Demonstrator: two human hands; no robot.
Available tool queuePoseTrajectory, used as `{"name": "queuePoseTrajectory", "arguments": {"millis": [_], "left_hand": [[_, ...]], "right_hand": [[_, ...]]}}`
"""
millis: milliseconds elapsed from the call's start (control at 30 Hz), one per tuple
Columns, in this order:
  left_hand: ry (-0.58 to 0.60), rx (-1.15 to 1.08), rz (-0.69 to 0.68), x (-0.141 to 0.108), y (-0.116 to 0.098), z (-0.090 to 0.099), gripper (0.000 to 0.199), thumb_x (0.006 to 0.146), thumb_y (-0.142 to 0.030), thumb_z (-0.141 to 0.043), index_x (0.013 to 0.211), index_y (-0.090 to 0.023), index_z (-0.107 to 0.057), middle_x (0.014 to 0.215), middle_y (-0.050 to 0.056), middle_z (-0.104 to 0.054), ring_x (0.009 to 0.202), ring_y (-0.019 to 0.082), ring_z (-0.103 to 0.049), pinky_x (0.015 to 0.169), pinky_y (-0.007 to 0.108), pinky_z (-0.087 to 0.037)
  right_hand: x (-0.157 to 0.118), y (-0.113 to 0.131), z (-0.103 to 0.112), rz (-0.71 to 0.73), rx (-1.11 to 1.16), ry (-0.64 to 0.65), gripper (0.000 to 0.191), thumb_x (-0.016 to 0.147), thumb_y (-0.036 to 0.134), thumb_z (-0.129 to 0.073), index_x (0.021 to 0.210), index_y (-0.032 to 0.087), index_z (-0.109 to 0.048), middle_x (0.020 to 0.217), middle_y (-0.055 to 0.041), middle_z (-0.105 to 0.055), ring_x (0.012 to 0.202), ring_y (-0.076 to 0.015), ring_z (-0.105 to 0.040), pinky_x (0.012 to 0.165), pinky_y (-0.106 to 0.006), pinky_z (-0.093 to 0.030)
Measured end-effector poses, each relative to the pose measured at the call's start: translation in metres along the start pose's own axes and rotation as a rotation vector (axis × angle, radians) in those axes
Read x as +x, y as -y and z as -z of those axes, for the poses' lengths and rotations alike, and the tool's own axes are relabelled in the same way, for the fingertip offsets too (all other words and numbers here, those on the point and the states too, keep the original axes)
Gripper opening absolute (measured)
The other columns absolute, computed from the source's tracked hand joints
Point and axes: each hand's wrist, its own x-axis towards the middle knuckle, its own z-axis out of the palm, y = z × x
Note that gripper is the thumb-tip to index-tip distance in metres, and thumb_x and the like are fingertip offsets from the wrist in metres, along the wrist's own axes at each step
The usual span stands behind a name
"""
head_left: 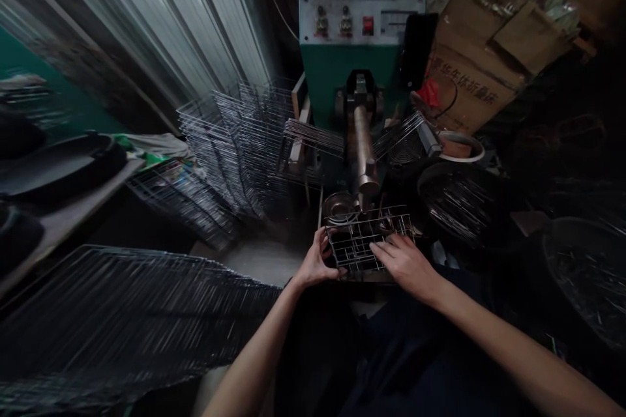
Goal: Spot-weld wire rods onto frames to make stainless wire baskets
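Note:
A small wire rack (359, 246) of crossed metal rods lies tilted in front of me, below the copper-coloured electrode arm (364, 150) of a green machine. My left hand (315, 260) grips its left edge, thumb toward the near corner and fingers at the far side. Over the right part of the rack rests my right hand (403, 264), its fingers bent onto the wires; the fingertips are partly hidden, and I cannot make out any loose piece under them. A round metal part (340, 207) sits just behind the rack.
Stacked wire racks (235, 150) stand at the left, with a big pile of wire grids (122, 319) nearer me. To the right is a dark basin of metal rods (454, 202). The control panel (362, 16) and a cardboard box (479, 71) are behind.

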Motion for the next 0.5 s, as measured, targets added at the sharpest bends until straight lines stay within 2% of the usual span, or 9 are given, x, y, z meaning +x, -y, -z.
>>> {"name": "queuePoseTrajectory", "arguments": {"millis": [100,333,500], "left_hand": [[-0.004,-0.024,-0.004,-0.001,0.002,-0.002,0.115,0.051,-0.033,-0.092,0.142,-0.036,-0.023,0.154,0.014,-0.031,0.146,0.037,-0.029,0.112,0.057,-0.037],[-0.012,-0.039,-0.037,0.004,-0.003,-0.004,0.111,0.052,-0.030,-0.092,0.141,-0.035,-0.025,0.152,0.014,-0.033,0.145,0.037,-0.032,0.111,0.056,-0.040],[-0.034,-0.028,-0.042,0.009,-0.005,-0.001,0.110,0.053,-0.027,-0.091,0.140,-0.035,-0.024,0.153,0.013,-0.032,0.146,0.036,-0.032,0.111,0.056,-0.040]], "right_hand": [[-0.002,0.000,-0.003,-0.009,-0.004,-0.041,0.039,0.094,0.004,-0.047,0.129,0.011,-0.064,0.116,-0.0140,-0.071,0.103,-0.0287,-0.058,0.085,-0.041,-0.050],[-0.002,-0.008,-0.012,-0.073,0.130,-0.093,0.038,0.094,0.007,-0.052,0.128,0.017,-0.065,0.119,-0.0097,-0.072,0.104,-0.0249,-0.059,0.088,-0.039,-0.050],[0.005,-0.013,-0.018,-0.083,0.127,-0.119,0.034,0.096,0.010,-0.054,0.128,0.016,-0.066,0.120,-0.0086,-0.072,0.104,-0.0270,-0.059,0.087,-0.041,-0.049]]}}
